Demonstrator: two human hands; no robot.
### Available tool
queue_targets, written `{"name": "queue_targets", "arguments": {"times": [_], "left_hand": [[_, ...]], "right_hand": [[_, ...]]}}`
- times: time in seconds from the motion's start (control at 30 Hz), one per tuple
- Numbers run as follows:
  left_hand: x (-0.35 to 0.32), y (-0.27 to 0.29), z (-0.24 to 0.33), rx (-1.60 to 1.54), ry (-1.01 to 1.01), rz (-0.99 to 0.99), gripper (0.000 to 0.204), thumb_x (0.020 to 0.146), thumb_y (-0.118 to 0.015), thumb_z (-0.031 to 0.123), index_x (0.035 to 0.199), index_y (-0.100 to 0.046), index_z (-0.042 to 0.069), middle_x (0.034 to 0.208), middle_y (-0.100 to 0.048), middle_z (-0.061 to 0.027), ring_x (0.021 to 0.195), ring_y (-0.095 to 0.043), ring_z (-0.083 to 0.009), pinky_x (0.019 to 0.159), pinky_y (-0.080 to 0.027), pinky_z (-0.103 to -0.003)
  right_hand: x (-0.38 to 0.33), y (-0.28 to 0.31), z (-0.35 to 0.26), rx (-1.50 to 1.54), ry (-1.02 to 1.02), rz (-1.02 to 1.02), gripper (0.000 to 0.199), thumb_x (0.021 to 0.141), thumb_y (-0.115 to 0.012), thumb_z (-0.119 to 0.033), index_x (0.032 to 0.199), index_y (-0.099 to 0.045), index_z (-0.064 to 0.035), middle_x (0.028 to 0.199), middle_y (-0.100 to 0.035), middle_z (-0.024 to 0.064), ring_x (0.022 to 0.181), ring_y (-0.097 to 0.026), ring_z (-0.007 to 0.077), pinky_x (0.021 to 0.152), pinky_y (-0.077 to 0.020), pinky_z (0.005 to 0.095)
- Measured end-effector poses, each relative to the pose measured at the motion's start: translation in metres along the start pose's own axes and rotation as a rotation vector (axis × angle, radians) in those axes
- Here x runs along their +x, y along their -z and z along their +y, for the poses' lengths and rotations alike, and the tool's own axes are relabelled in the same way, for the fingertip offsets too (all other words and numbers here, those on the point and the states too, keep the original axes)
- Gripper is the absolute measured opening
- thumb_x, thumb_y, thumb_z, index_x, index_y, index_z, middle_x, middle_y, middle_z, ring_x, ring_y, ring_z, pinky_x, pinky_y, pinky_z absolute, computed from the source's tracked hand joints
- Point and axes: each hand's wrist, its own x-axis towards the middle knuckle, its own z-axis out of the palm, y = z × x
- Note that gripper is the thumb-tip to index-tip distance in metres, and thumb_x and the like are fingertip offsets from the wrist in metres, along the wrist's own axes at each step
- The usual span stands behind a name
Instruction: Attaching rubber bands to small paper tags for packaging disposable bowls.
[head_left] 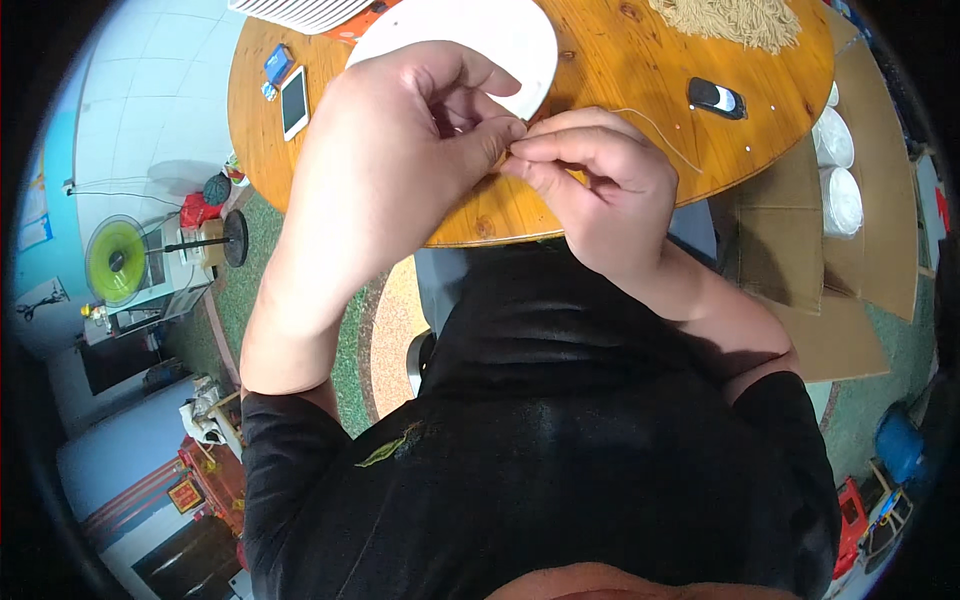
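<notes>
My left hand [400, 150] and my right hand [605, 180] meet over the near edge of the round wooden table, thumbs and forefingers pinched together. What lies between the left fingertips is hidden. A thin pale string [662, 133] comes out from behind the right fingers and curves over the tabletop; it appears to run into that pinch. Just beyond the left hand is a large white plate [530, 45], partly covered by it. At the far right of the table sits a heap of tan strings [735, 20].
On the wooden table [600, 75] lie a white phone [294, 104], a small blue box [278, 64] and a black oblong device [716, 98]. A white slatted rack [300, 12] stands at the back left. Right of the table, an open cardboard box [780, 250] has white rolls [842, 200] beside it.
</notes>
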Motion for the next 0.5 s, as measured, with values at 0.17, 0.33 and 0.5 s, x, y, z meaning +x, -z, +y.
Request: {"name": "queue_targets", "arguments": {"times": [0.17,0.33,0.5], "left_hand": [[-0.001,-0.01,-0.009,-0.327,-0.012,0.116,0.02,0.1,-0.07,0.001,0.121,-0.07,-0.002,0.094,-0.074,-0.0012,0.084,-0.071,-0.008,0.074,-0.059,-0.025],[0.005,0.001,-0.023,-0.665,-0.006,-0.064,0.031,0.103,-0.064,0.001,0.134,-0.061,-0.002,0.103,-0.072,-0.0034,0.09,-0.069,-0.0088,0.08,-0.055,-0.022],[0.002,0.002,-0.026,-1.027,0.112,-0.265,0.034,0.102,-0.062,0.0,0.136,-0.06,-0.003,0.107,-0.07,-0.0064,0.091,-0.068,-0.0107,0.081,-0.055,-0.021]], "right_hand": [[-0.003,-0.012,0.003,0.442,-0.279,0.098,0.009,0.097,-0.071,0.011,0.104,-0.074,0.0059,0.105,-0.076,0.0122,0.093,-0.077,0.0175,0.083,-0.0648,0.028],[-0.003,-0.007,0.007,0.528,-0.326,0.117,0.011,0.1,-0.068,0.011,0.11,-0.07,0.0068,0.111,-0.074,0.0138,0.095,-0.077,0.0183,0.083,-0.0653,0.0281],[0.003,0.001,0.001,0.378,-0.094,0.112,0.009,0.102,-0.066,0.008,0.11,-0.07,0.0068,0.118,-0.072,0.0157,0.096,-0.077,0.0182,0.078,-0.0647,0.0258]]}}
